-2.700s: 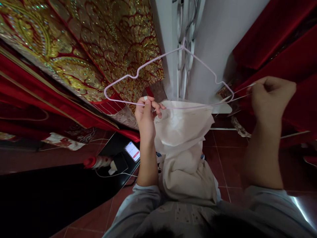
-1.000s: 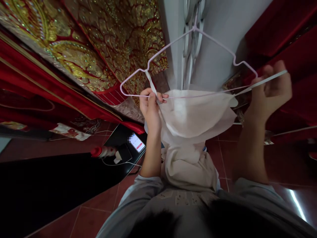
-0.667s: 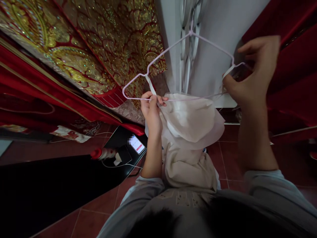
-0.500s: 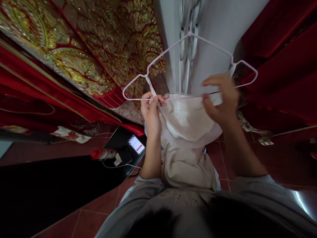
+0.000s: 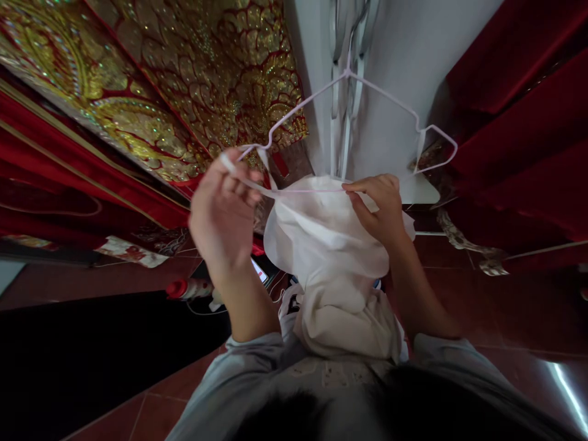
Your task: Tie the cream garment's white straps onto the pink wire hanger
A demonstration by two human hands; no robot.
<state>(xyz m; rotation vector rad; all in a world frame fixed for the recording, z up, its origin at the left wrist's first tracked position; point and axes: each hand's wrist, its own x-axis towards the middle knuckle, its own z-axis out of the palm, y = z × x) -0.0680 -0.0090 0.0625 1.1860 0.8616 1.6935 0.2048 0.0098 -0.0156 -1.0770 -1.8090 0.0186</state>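
A pale pink hanger (image 5: 384, 98) hangs by its hook in front of me. Below its lower bar drops a white garment (image 5: 321, 226), with thin white straps looped over the hanger's two notched shoulders. My left hand (image 5: 225, 214) is at the hanger's left end, slightly blurred, its fingers curled. A white strap (image 5: 261, 187) runs taut from the garment's top left corner into this hand. My right hand (image 5: 379, 205) is closed, thumb and forefinger pinching the hanger's lower bar at the garment's top edge.
Sequined gold and red garments (image 5: 193, 79) hang at the left, dark red ones (image 5: 528, 122) at the right. Metal bars (image 5: 342, 122) stand against the pale wall. On a black table (image 5: 114, 355) are a red-capped bottle (image 5: 188, 289) and a partly hidden phone (image 5: 260, 271).
My left hand has moved left and up to the hanger's end, drawing a strap out. My right hand has come in from the right, closing on the lower bar. The hanger has shifted slightly left.
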